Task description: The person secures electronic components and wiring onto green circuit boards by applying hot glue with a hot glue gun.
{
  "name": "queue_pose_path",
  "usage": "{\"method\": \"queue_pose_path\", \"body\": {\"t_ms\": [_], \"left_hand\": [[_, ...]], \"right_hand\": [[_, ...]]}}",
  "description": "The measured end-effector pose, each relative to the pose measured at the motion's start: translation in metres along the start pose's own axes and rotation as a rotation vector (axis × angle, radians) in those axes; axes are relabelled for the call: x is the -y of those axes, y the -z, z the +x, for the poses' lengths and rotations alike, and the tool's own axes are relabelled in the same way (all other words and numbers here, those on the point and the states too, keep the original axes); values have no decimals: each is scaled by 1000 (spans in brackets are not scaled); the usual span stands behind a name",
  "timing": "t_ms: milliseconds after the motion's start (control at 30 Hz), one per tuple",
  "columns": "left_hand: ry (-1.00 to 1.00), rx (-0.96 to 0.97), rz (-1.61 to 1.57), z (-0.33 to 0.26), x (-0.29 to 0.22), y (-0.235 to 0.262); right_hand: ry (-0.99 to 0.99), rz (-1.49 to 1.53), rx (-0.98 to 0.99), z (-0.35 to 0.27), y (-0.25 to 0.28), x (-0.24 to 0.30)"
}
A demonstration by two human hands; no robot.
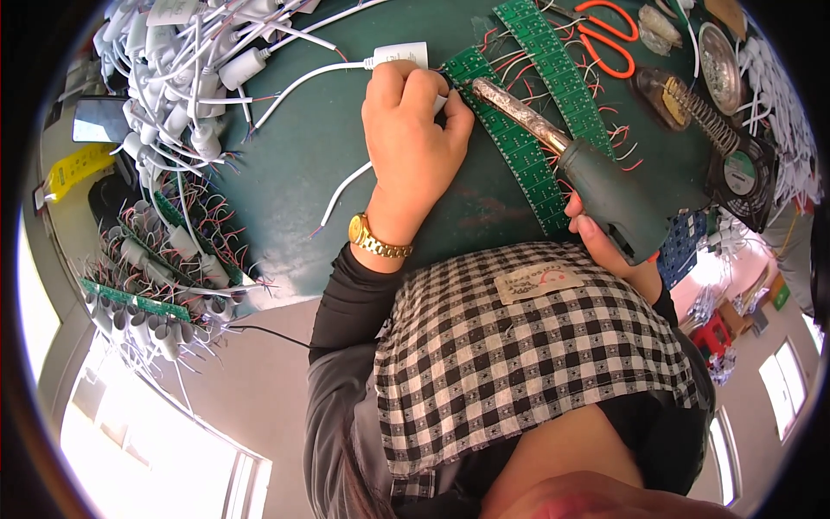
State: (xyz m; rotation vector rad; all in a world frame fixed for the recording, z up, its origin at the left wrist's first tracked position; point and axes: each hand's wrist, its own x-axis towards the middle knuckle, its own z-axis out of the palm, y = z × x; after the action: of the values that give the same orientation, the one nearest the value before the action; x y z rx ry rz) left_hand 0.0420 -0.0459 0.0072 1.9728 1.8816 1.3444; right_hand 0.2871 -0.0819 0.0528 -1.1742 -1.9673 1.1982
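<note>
My left hand [413, 130], with a gold watch on the wrist, rests fist-like on the dark green table [311, 147]. Its fingers pinch a white wire end [441, 103] against a long green circuit strip [519, 156]. A white capsule-shaped unit [399, 54] with its cable lies just beyond the knuckles. My right hand [605, 246] grips the dark green handle of a soldering iron [553, 138]. The iron's metal tip points at the strip beside my left fingers. A second green strip [553, 60] with red and white leads lies farther back.
A heap of white units with cables [181, 60] fills the far left. More strips with wired parts [164, 259] lie at the left edge. Orange scissors [605, 35], a coiled iron stand [705, 112], a round tin [720, 67] and a small fan [743, 173] sit at the right.
</note>
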Motion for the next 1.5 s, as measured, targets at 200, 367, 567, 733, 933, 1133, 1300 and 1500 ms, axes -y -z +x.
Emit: {"method": "queue_pose_path", "body": {"t_ms": [200,367,567,733,933,1133,1300,1500], "left_hand": [[3,6,26,0,0,-1],[22,42,26,1,-3,2],[-19,-8,24,0,2,-1],[-16,-8,16,0,1,-1],[6,16,25,0,0,0],[-11,-6,11,-1,2,-1],[-20,-2,53,-1,2,-2],[-22,-6,-3,1,1,-1]], "right_hand": [[-17,-6,2,1,0,0],[-114,2,23,-7,3,-1],[-107,257,-70,-4,2,3],[-103,105,-9,-5,3,3],[-103,382,-30,-4,3,9],[-111,337,28,-4,6,9],[-84,286,15,-5,7,7],[-112,278,-29,-1,1,11]]}}
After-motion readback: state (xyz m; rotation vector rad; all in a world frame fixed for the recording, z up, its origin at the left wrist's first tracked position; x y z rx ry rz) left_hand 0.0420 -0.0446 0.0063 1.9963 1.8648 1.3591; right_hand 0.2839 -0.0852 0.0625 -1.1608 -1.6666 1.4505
